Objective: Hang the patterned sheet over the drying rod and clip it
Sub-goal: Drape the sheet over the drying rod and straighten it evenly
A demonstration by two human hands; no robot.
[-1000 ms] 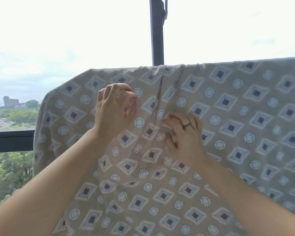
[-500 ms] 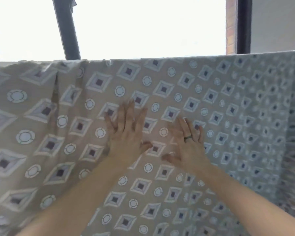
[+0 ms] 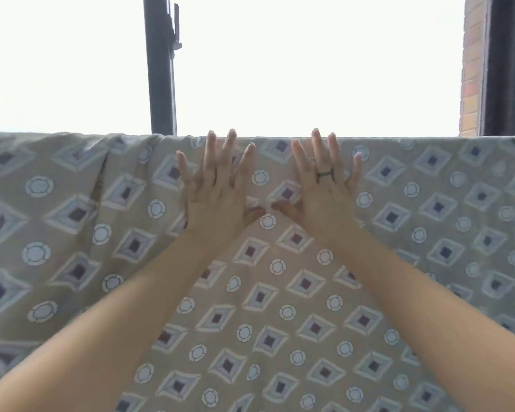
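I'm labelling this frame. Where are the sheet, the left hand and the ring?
sheet (image 3: pixel 268 295), head view, patterned cloth at lower middle.
left hand (image 3: pixel 217 197), head view, back of the hand.
ring (image 3: pixel 324 174), head view, the dark band itself.

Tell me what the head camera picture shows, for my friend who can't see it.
A person's left hand and right hand lie flat, fingers spread, near the top edge of a tan patterned sheet that hangs in front of a bright window. The right hand wears a dark ring. Behind stand a dark window post and a brick wall.

Home: draped sheet (image 3: pixel 72 233) by window (image 3: pixel 309 69).
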